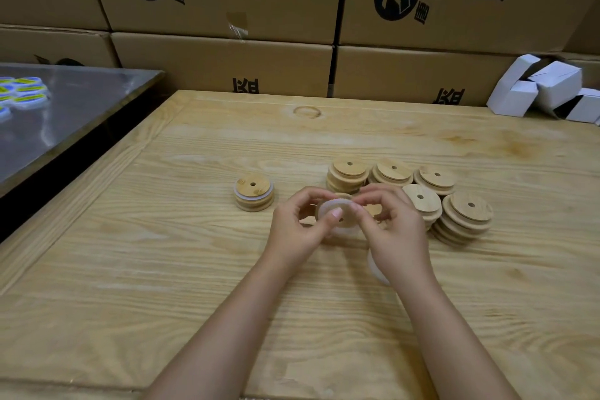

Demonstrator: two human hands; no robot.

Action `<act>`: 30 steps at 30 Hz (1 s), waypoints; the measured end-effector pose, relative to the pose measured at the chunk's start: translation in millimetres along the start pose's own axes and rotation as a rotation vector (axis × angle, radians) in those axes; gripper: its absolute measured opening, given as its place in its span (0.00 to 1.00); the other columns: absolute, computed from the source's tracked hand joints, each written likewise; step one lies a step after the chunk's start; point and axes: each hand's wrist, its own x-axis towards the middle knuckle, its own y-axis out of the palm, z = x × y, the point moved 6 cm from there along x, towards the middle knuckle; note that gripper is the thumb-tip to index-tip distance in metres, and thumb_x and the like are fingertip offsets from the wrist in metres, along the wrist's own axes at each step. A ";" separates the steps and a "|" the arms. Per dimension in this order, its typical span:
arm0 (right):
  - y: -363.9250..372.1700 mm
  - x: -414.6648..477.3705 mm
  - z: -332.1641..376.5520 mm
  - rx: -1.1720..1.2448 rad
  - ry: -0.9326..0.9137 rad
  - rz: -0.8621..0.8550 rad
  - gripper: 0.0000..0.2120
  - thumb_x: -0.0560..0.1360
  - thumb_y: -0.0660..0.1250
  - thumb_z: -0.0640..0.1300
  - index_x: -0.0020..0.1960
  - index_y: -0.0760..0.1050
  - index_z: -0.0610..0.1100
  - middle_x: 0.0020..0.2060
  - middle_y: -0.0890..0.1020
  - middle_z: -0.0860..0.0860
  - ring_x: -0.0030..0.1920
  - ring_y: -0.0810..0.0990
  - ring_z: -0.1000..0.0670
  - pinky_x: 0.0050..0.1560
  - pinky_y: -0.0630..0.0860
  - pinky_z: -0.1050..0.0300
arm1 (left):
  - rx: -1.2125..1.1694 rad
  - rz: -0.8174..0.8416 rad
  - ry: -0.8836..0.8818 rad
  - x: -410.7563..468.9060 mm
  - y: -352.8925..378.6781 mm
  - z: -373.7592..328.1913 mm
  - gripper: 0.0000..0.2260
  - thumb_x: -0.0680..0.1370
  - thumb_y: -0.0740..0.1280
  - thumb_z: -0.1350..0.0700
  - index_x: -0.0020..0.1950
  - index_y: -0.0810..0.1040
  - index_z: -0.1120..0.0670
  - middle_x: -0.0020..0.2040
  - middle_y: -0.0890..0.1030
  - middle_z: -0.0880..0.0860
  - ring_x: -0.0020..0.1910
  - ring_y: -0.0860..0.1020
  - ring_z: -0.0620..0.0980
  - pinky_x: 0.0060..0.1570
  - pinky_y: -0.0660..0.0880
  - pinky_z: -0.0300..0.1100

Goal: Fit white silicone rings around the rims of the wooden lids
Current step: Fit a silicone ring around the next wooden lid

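Note:
My left hand (pixel 300 224) and my right hand (pixel 394 226) meet over the middle of the wooden table (pixel 162 253), both pinching one wooden lid (pixel 343 216) with a white silicone ring (pixel 331 204) stretched along its rim. The fingers hide much of the lid. To the left stands a short stack of lids (pixel 254 192) with a white ring round the top one. Behind and right of my hands lie several stacks of bare wooden lids (pixel 422 187), each with a small centre hole. A whitish ring (pixel 376 265) shows under my right wrist.
Cardboard boxes (pixel 227 26) form a wall along the table's far edge. White folded cartons (pixel 545 88) sit at the back right. A metal-topped table (pixel 65 107) with small labelled items (pixel 24 91) stands to the left.

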 end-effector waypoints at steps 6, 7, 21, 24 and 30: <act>2.6 -0.2 -2.3 0.094 0.042 -0.009 0.11 0.71 0.72 0.37 0.38 0.78 0.53 0.45 0.81 0.55 0.48 0.78 0.62 0.43 0.70 0.72 | 0.114 -0.042 0.048 -0.1 1.5 -1.1 0.04 0.71 0.69 0.54 0.40 0.77 0.44 0.37 0.81 0.40 0.38 0.79 0.40 0.35 0.74 0.37; 1.8 0.0 -3.4 0.098 0.047 -0.016 0.12 0.71 0.72 0.37 0.38 0.78 0.53 0.45 0.81 0.55 0.48 0.79 0.61 0.43 0.71 0.72 | 0.105 -0.062 0.047 0.6 -0.2 -0.7 0.05 0.71 0.69 0.55 0.40 0.77 0.45 0.36 0.81 0.40 0.38 0.79 0.40 0.37 0.74 0.36; -3.1 1.2 -9.9 0.166 0.113 -0.053 0.10 0.70 0.72 0.37 0.38 0.80 0.52 0.40 0.83 0.58 0.46 0.81 0.59 0.49 0.77 0.61 | 0.073 -0.146 -0.005 0.6 -5.8 3.1 0.09 0.74 0.69 0.65 0.38 0.76 0.52 0.41 0.82 0.50 0.44 0.81 0.47 0.48 0.78 0.46; -3.3 2.2 -11.0 0.173 0.114 -0.050 0.11 0.70 0.72 0.36 0.38 0.80 0.52 0.41 0.84 0.57 0.47 0.81 0.58 0.49 0.76 0.62 | 0.049 -0.167 -0.029 1.7 -7.4 3.9 0.09 0.73 0.69 0.66 0.37 0.76 0.54 0.40 0.82 0.51 0.42 0.81 0.46 0.47 0.77 0.41; -5.7 4.2 -15.1 0.190 0.143 -0.045 0.11 0.69 0.73 0.37 0.36 0.81 0.53 0.39 0.84 0.58 0.45 0.82 0.60 0.48 0.77 0.64 | 0.016 -0.149 -0.074 3.1 -5.6 4.4 0.10 0.75 0.66 0.68 0.38 0.76 0.55 0.40 0.81 0.51 0.42 0.81 0.48 0.46 0.79 0.52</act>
